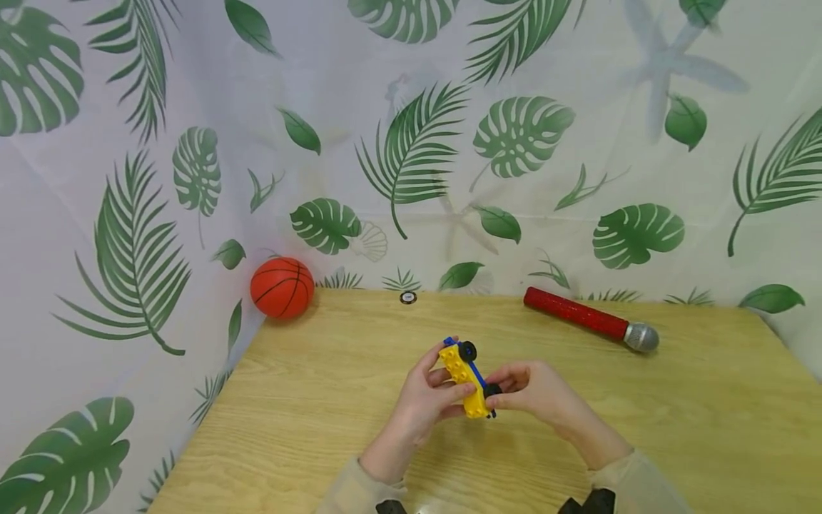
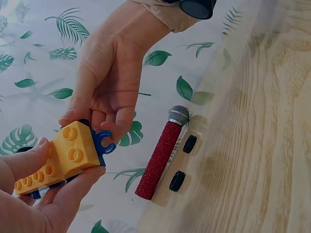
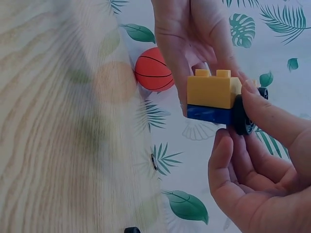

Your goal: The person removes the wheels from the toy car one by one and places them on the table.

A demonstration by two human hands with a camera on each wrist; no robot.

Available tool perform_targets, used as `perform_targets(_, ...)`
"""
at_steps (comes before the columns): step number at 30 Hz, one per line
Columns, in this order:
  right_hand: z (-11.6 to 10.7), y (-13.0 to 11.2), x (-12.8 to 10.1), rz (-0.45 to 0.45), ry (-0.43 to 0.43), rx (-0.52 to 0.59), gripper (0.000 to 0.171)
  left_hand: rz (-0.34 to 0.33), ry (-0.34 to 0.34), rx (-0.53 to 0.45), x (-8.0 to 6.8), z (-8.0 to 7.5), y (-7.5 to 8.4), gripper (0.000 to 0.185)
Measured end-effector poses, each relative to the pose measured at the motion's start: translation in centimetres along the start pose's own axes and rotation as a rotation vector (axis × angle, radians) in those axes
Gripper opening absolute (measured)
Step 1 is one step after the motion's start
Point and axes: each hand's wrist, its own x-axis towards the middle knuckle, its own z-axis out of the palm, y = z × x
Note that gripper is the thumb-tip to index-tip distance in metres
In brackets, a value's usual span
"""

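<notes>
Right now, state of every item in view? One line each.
toy car: lifted off the table, tilted, yellow bricks on a blue wheeled base.
left hand: grips the toy car.
right hand: pinches the toy car's end at a wheel.
microphone: lying flat, untouched.
basketball: resting at the table's far left corner.
two loose wheels: lying beside the microphone.

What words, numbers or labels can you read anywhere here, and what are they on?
None can be read.
Small round disc at the table's far edge: it bears a light mark, too small to read.
Toy car held in both hands, the left hand and the right hand: no lettering shows.
Orange ball: only black seam lines.
Red microphone: no label visible.
Backdrop: leaf prints only.
</notes>
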Motion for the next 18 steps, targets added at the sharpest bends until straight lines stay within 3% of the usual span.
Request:
perform_targets(7, 0.01, -0.21, 0.47, -0.026, -0.014, 0.017, 0.051, -0.001, 0.012, 0.011, 0.12, -0.08, 0.07, 0.070)
perform_targets(18, -0.02, -0.23, 0.11, -0.026, 0.008, 0.036, 0.048, -0.022, 0.027, 0.034, 0.28, 0.03, 0.00, 0.072)
